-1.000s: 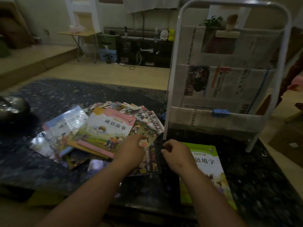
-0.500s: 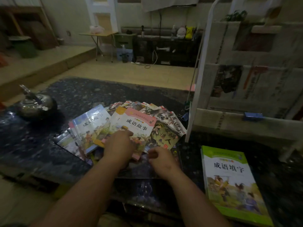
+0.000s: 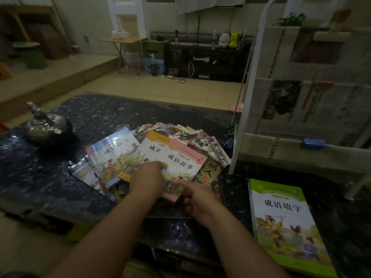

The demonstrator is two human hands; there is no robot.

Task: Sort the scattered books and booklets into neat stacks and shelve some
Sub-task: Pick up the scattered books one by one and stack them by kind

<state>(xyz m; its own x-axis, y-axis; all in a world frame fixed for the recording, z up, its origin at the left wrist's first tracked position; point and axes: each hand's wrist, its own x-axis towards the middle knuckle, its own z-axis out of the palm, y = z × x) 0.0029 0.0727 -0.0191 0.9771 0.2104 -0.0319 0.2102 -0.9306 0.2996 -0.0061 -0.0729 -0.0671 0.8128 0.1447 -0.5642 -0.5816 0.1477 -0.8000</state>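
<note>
A fan of scattered books and booklets point(image 3: 180, 135) lies on the dark speckled table point(image 3: 104, 111). On top is a pink-covered book point(image 3: 186, 163), shifted right off a yellow-topped book point(image 3: 154, 146); a blue-covered book point(image 3: 114, 151) lies to their left. My left hand point(image 3: 147, 180) rests on the pile, its fingertips at the pink book's left edge. My right hand point(image 3: 198, 199) pinches the pink book's near edge. A green-covered book point(image 3: 281, 217) tops a small stack at the right. A white rack point(image 3: 244, 125) with newspaper-lined pockets stands behind it.
A metal kettle point(image 3: 47, 127) sits at the table's left. Blue binder clips point(image 3: 227, 143) hang on the rack's lower pocket. Beyond the table are a wooden floor, a folding table point(image 3: 122, 40) and a dark cabinet point(image 3: 204, 59).
The view swung left, away from the green book. Both hands went to the pile, and the pink book has slid right, uncovering the yellow-topped book beneath.
</note>
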